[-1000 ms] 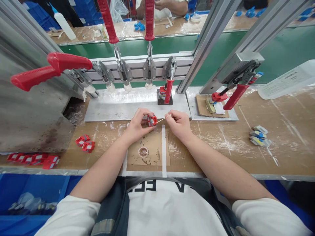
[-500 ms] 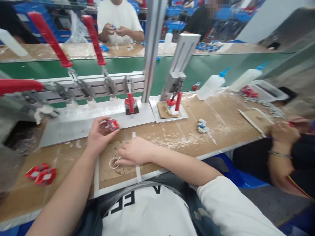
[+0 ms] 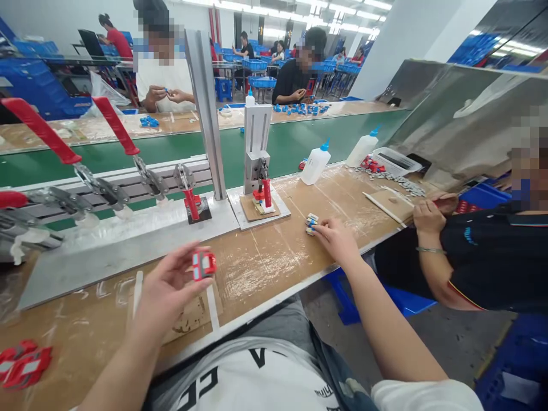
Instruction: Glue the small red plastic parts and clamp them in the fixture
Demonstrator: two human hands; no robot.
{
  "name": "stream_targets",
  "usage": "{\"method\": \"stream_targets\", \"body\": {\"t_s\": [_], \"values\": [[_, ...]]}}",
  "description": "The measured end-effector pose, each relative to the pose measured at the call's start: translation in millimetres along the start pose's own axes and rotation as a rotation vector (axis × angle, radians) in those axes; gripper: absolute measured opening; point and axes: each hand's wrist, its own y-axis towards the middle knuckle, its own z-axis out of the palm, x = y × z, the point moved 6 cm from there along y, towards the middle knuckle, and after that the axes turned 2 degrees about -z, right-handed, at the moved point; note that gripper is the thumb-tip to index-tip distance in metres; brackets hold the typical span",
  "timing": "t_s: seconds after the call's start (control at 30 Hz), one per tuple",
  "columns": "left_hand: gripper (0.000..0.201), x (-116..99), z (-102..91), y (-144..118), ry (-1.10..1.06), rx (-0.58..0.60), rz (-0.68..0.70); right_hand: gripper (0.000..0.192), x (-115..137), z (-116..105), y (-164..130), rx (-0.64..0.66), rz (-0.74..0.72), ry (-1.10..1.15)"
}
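My left hand (image 3: 169, 288) grips a small red toy car body (image 3: 204, 265) with grey and pale parts between thumb and fingers, held above the bench. Far to the right, my right hand (image 3: 336, 238) has its fingertips closed on a small white, blue and yellow part (image 3: 312, 223) at the bench surface. Whether that is one piece or several stacked cannot be made out. Two similar red car bodies (image 3: 26, 365) lie at the lower left. Under my left hand is a brown board (image 3: 188, 321) with dark specks, partly hidden.
Red-handled toggle clamps (image 3: 115, 125) line the rail at left. A clamp fixture (image 3: 264, 200) stands mid-bench, beside a metal post (image 3: 205, 114). Behind are two squeeze bottles (image 3: 315, 165). A co-worker's hands (image 3: 428, 217) work at the right, near grey parts (image 3: 402, 184).
My right hand has left the small round cup on the board and reached right to the white, blue and yellow part. My left hand still holds the red car body. The view has tilted up and right.
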Motion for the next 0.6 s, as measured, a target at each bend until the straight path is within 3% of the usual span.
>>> {"method": "stream_targets", "body": {"t_s": [0.13,0.23,0.33,0.43,0.53,0.6], "values": [[0.053,14,56.4,-5,-0.157,0.137,-0.110,0.032,5,7,-2,-0.022,-0.116,0.167],[0.053,22,79.7,-5,-0.262,0.185,-0.090,0.035,4,13,3,0.001,-0.108,0.236],[0.052,24,88.0,-4,-0.304,0.190,-0.077,0.031,16,15,9,-0.033,-0.078,0.353],[0.055,25,92.6,-3,-0.296,0.203,-0.117,0.030,47,17,10,-0.063,-0.077,0.480],[0.057,31,96.2,-3,-0.292,0.202,-0.160,0.033,82,25,9,-0.009,-0.177,0.453],[0.058,38,97.3,-3,-0.292,0.186,-0.185,0.032,92,29,8,-0.001,-0.215,0.447]]}}
